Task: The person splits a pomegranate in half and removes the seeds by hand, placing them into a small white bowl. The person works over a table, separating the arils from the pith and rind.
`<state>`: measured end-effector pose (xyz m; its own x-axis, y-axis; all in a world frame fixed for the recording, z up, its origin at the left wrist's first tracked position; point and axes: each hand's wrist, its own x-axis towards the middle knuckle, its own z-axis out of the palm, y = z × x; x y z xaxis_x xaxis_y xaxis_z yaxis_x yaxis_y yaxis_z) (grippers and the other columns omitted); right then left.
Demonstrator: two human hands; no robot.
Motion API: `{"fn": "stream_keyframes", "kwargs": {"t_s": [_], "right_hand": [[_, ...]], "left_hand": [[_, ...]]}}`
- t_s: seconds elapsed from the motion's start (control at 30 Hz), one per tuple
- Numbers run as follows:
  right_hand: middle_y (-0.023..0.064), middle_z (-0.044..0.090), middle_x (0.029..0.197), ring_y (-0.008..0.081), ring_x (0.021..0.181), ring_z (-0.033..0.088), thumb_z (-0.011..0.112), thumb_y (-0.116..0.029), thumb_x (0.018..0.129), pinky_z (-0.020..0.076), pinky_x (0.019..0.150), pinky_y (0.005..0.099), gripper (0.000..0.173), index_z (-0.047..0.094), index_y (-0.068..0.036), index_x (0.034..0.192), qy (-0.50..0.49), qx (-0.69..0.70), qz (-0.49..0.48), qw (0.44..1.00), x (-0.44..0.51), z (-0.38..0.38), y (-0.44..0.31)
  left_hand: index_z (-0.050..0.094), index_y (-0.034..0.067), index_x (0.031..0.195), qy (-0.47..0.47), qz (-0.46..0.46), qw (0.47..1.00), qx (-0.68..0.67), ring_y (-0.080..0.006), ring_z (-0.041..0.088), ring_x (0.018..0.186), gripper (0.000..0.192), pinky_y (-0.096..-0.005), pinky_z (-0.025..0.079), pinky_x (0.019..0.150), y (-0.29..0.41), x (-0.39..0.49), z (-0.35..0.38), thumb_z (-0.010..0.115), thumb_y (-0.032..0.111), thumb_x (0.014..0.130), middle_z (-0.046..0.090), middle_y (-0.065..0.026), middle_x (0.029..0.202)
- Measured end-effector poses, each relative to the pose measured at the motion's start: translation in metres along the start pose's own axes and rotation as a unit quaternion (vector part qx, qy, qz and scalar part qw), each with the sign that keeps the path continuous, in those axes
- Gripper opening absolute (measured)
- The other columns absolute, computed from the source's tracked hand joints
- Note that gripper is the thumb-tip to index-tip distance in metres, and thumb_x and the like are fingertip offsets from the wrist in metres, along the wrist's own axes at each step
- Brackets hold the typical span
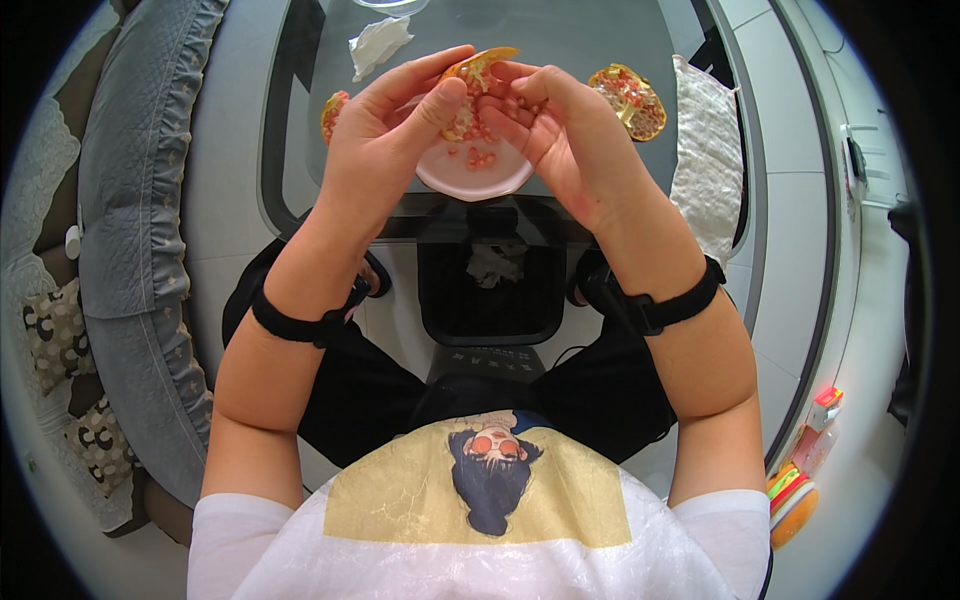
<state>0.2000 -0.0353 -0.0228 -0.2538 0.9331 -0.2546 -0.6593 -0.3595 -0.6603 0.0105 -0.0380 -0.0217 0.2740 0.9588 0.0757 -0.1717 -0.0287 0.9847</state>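
Note:
My left hand [409,112] holds a piece of pomegranate [472,97] with yellow rind, thumb on its near side and fingers behind. My right hand [544,112] is at the piece's right side, fingers curled, with loose pinkish-red seeds on them. Directly below both hands stands a white bowl [474,180] holding several pomegranate seeds [480,159]. Right of my right hand, an opened pomegranate piece [630,103] lies on the glass table [600,37]. Another piece [331,116] shows at the left, partly hidden behind my left hand.
A crumpled white tissue [379,46] lies on the table beyond my left hand, near a clear dish [391,6] at the far edge. A white cloth [706,157] covers the right edge. Below the near edge stands a black bin [491,319] with tissues inside, between my legs.

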Motion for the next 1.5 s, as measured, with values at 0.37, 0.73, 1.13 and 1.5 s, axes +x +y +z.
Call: {"fn": "stream_keyframes", "kwargs": {"t_s": [0.37,0.73,1.13,1.5], "right_hand": [[0.0130,0.068,0.114,0.0162,0.105,0.066,0.067,-0.011,0.096,0.0553,0.097,0.0275,0.029,0.062,0.005,0.120,0.008,-0.050,-0.015,0.999,-0.001,0.000,0.005],[0.0134,0.066,0.106,0.0175,0.097,0.066,0.063,-0.010,0.096,0.0581,0.091,0.0270,0.028,0.060,0.009,0.116,0.006,0.034,0.009,0.999,0.000,0.001,0.000],[0.0114,0.067,0.108,0.0174,0.102,0.064,0.061,-0.017,0.099,0.0513,0.094,0.0293,0.026,0.064,0.004,0.113,0.049,-0.109,-0.065,0.991,-0.004,0.003,0.001],[0.0092,0.071,0.106,0.0125,0.101,0.065,0.062,-0.018,0.099,0.0511,0.095,0.0278,0.024,0.065,0.000,0.113,0.009,-0.155,-0.078,0.985,-0.005,0.006,0.007]], "left_hand": [[0.064,0.004,0.133,-0.003,-0.014,1.000,-0.016,-0.0149,0.066,0.111,0.041,-0.0273,0.053,0.096,-0.003,0.000,0.000,0.068,0.027,0.099,0.069,-0.0091,0.120],[0.064,0.005,0.133,-0.004,-0.015,0.998,-0.061,-0.0151,0.066,0.112,0.040,-0.0300,0.056,0.096,-0.004,0.001,-0.002,0.061,0.031,0.103,0.068,-0.0080,0.122],[0.052,-0.010,0.132,0.000,-0.078,0.986,-0.146,-0.0275,0.069,0.110,0.059,-0.0377,0.059,0.096,0.006,0.004,-0.007,0.045,0.043,0.107,0.066,-0.0207,0.120],[0.054,-0.007,0.131,0.034,-0.079,0.985,-0.150,-0.0267,0.069,0.110,0.055,-0.0368,0.057,0.097,0.006,0.006,-0.010,0.046,0.042,0.108,0.066,-0.0193,0.120]]}}
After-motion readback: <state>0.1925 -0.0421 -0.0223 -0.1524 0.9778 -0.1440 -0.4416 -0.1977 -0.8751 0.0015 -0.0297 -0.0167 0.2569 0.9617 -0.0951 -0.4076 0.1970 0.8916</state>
